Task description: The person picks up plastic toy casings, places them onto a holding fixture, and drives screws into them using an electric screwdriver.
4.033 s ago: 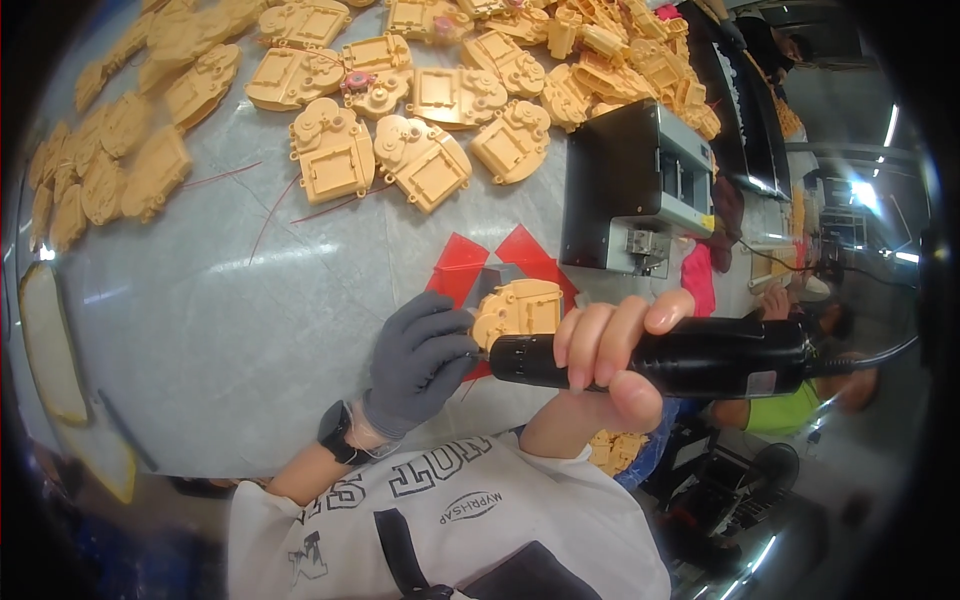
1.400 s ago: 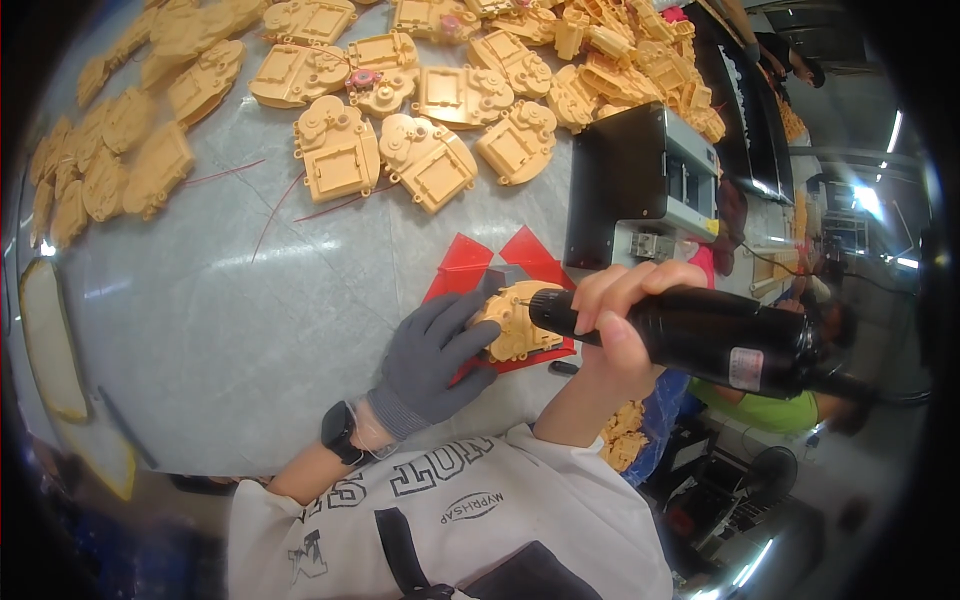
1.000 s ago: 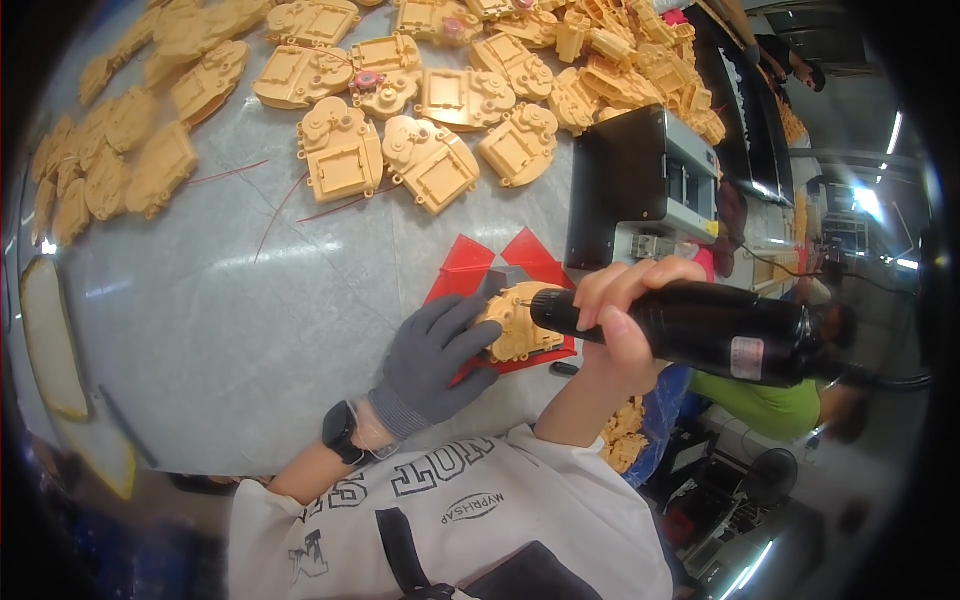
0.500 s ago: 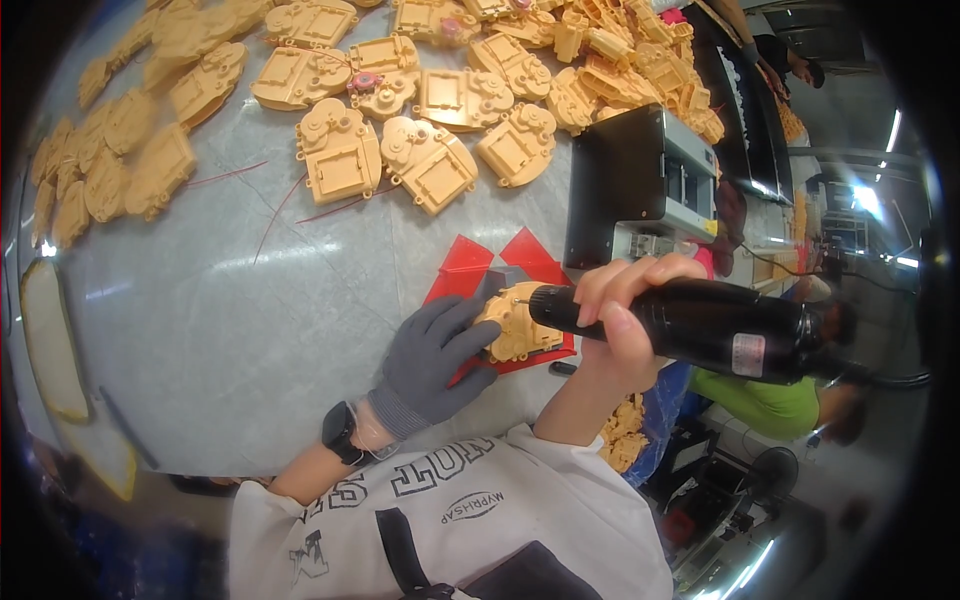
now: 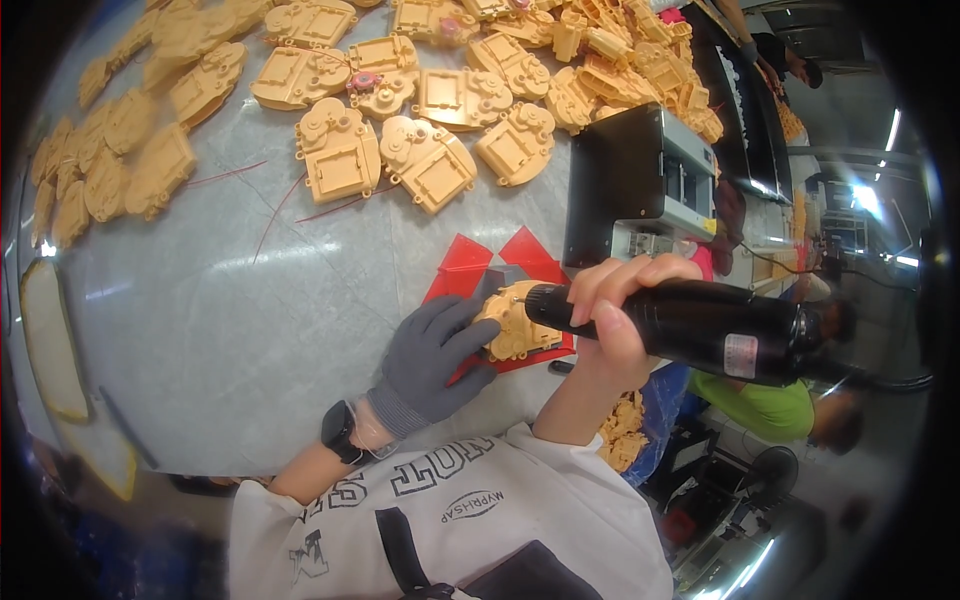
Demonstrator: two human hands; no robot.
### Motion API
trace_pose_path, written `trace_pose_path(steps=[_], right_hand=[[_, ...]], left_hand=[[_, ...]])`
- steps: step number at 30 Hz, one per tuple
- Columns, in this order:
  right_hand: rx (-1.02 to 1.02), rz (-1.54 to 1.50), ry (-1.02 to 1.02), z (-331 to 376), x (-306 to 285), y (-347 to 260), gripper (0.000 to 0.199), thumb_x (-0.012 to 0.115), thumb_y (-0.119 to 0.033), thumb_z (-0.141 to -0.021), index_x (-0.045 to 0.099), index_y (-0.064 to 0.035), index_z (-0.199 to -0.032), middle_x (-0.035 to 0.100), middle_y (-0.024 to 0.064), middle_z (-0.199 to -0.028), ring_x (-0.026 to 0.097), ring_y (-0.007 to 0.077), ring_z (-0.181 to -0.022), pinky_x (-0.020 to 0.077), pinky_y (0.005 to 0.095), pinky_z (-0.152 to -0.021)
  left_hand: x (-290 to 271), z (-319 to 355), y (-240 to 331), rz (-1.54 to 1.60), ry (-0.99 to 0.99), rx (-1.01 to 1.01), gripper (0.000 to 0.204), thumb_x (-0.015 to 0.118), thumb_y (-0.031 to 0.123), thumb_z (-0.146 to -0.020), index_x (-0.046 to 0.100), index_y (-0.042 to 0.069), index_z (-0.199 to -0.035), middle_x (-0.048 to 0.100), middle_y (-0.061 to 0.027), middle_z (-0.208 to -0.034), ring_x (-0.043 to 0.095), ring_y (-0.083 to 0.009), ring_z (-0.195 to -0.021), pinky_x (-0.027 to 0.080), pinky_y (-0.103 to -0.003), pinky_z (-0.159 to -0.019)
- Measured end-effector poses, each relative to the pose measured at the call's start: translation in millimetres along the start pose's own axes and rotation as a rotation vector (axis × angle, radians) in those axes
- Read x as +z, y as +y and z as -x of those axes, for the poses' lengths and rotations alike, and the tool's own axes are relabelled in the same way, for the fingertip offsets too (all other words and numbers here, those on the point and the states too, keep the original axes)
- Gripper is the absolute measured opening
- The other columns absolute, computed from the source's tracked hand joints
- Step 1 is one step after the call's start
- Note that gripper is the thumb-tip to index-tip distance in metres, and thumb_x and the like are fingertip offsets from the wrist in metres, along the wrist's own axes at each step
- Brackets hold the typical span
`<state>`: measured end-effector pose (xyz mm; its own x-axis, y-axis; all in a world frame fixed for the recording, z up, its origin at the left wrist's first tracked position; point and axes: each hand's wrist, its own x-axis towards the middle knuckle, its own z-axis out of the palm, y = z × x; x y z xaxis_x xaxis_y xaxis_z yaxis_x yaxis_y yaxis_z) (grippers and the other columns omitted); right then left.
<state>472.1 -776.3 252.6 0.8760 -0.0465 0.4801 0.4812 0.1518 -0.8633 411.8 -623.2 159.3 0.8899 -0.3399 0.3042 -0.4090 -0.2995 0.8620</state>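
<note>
My right hand (image 5: 615, 320), bare, wraps round a black electric screwdriver (image 5: 715, 325) that lies nearly level, its tip pointing left. The tip meets the upper part of a yellow-orange plastic housing (image 5: 515, 335). My left hand (image 5: 425, 360), in a grey glove, grips the left edge of that housing with thumb and fingers. Under the housing is a dark grey block (image 5: 503, 275), with red sheet pieces (image 5: 462, 265) around it. A cable leaves the rear end of the screwdriver on the right.
Many similar housings (image 5: 430, 165) spread over the far grey table (image 5: 250, 350), heaped at the far right. A black and grey machine (image 5: 620, 185) stands beyond my right hand. More yellow parts (image 5: 625, 430) lie in a blue bag (image 5: 660, 415) below. A person in green (image 5: 765, 405) is at right.
The screwdriver and my right hand have shifted very slightly left. My left hand and the housing look unmoved.
</note>
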Motion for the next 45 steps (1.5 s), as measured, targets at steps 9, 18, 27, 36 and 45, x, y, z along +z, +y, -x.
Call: trace_pose_path(steps=[9,18,27,36,45], right_hand=[[-0.013,0.025,0.029,2.9,2.8,4.4,0.040,0.060,0.007,-0.064,0.038,-0.0045,-0.095,0.049,0.0051,-0.061,0.049,0.0131,-0.047,0.0470,0.0271,-0.051],[0.021,-0.017,0.134,5.9,4.2,-1.3,0.040,0.059,0.004,-0.066,0.036,-0.0057,-0.098,0.048,0.0066,-0.060,0.048,0.0160,-0.048,0.0450,0.0296,-0.051],[-0.204,0.184,-0.127,29.7,-4.1,-4.3,0.049,0.059,0.002,-0.074,0.030,-0.0051,-0.113,0.051,0.0109,-0.069,0.054,0.0209,-0.053,0.0471,0.0356,-0.054],[-0.176,0.187,-0.007,21.5,8.5,-2.0,0.047,0.059,0.000,-0.075,0.030,-0.0059,-0.111,0.051,0.0105,-0.071,0.052,0.0198,-0.052,0.0464,0.0344,-0.053],[-0.091,0.185,0.115,10.0,14.7,6.5,0.041,0.058,-0.004,-0.067,0.038,-0.0074,-0.103,0.048,0.0074,-0.066,0.050,0.0167,-0.048,0.0436,0.0289,-0.049]], left_hand=[[-1.4,-1.2,0.6,0.005,-0.008,0.004,0.055,0.073,0.009,-0.059,0.053,0.008,-0.110,0.053,-0.0141,-0.111,0.052,-0.0346,-0.100,0.044,-0.041,-0.081],[1.0,-3.0,-4.0,0.010,0.003,0.030,0.053,0.072,0.010,-0.059,0.053,0.007,-0.108,0.053,-0.0145,-0.110,0.053,-0.0352,-0.096,0.045,-0.041,-0.079],[4.8,-1.9,-6.1,0.115,0.018,-0.007,0.053,0.073,0.009,-0.059,0.052,0.006,-0.107,0.053,-0.0160,-0.107,0.054,-0.0346,-0.092,0.044,-0.041,-0.076],[6.7,-3.6,-6.5,0.149,0.021,-0.025,0.056,0.074,0.009,-0.056,0.052,0.008,-0.107,0.052,-0.0144,-0.106,0.054,-0.0328,-0.092,0.044,-0.041,-0.076],[7.3,-3.0,-6.6,0.154,0.016,-0.036,0.057,0.074,0.008,-0.056,0.051,0.008,-0.108,0.052,-0.0146,-0.107,0.054,-0.0334,-0.094,0.044,-0.043,-0.078]])
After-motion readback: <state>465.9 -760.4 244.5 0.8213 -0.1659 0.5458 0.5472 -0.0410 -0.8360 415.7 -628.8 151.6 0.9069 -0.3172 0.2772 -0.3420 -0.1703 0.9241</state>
